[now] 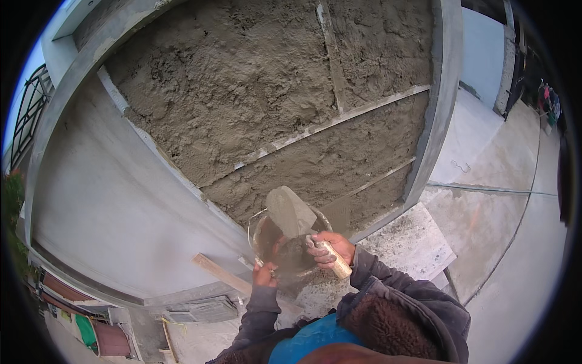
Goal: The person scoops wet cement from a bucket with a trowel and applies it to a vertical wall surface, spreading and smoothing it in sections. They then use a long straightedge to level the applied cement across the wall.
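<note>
My right hand (332, 249) is closed round the pale wooden handle of a trowel (290, 211). The broad blade, coated in grey mortar, is raised over the far side of a bucket (263, 238). Dark, wet-looking material lies inside this round bucket, and its thin wire handle shows on the left. With fingers curled, my left hand (265, 275) grips the near left rim of the bucket. Beyond the trowel stands a wall panel (267, 91) covered in rough, wet grey mortar, crossed by pale straight strips.
A smooth grey wall (121, 200) rises on the left. Below it a wooden plank (221, 273) leans toward the bucket. On the right, a mortar-spattered board (406, 242) lies on the ground, and a thin hose (485, 189) crosses the concrete floor.
</note>
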Motion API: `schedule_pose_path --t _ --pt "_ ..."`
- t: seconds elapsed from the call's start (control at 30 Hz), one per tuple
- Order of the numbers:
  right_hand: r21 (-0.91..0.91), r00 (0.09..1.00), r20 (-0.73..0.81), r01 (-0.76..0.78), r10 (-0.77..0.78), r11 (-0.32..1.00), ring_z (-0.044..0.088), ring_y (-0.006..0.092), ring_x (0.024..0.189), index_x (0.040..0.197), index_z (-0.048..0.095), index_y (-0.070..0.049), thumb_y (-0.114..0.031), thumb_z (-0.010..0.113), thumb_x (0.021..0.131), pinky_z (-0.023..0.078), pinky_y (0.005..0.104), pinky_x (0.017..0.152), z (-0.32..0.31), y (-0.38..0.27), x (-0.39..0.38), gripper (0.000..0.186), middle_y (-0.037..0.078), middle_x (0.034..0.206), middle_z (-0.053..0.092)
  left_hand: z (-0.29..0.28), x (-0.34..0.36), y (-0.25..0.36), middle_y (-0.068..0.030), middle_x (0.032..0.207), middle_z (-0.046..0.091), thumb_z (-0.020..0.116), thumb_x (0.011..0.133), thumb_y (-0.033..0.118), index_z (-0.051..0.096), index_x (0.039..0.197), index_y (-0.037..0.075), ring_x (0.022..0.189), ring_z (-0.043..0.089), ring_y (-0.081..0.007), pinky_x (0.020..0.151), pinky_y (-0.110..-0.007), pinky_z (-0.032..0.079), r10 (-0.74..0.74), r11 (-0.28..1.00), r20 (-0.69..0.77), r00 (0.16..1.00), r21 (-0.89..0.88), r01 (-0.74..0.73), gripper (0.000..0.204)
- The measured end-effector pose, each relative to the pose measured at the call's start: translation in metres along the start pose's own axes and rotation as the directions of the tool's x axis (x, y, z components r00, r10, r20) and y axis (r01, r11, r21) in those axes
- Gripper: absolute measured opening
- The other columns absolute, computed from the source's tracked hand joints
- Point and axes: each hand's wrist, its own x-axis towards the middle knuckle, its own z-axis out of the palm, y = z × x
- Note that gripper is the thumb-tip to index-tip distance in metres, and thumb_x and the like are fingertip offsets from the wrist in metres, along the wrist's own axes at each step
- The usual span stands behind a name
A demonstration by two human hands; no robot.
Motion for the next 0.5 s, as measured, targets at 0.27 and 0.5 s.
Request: schedule_pose_path --t 0.27,0.5 --pt "-0.397 0.589 0.339 0.796 -0.733 0.456 0.048 0.0092 0.047 0.099 0.055 -0.006 -0.018 0.059 0.096 0.044 0.0265 0.044 0.185 -0.062 0.074 0.013 0.002 0.069 0.052 -0.068 -0.062 0.093 -0.0113 0.105 0.061 0.047 0.069 -0.011 0.045 0.131 0.009 0.080 0.066 -0.0255 0.049 -0.039 0.058 0.036 0.995 -0.118 0.992 0.096 -0.025 0.065" --pt "-0.649 -0.707 0.467 0.133 -0.531 -0.749 0.064 0.0208 0.066 0.101 0.058 -0.004 -0.017 0.065 0.093 0.051 0.0332 0.059 0.243 -0.169 0.169 0.017 0.008 0.080 0.065 -0.152 -0.078 0.113 -0.0112 0.106 0.062 0.044 0.072 -0.012 0.045 0.133 0.004 0.081 0.066 -0.0226 0.051 -0.034 0.056 0.207 0.970 -0.144 0.968 0.158 -0.184 0.063"
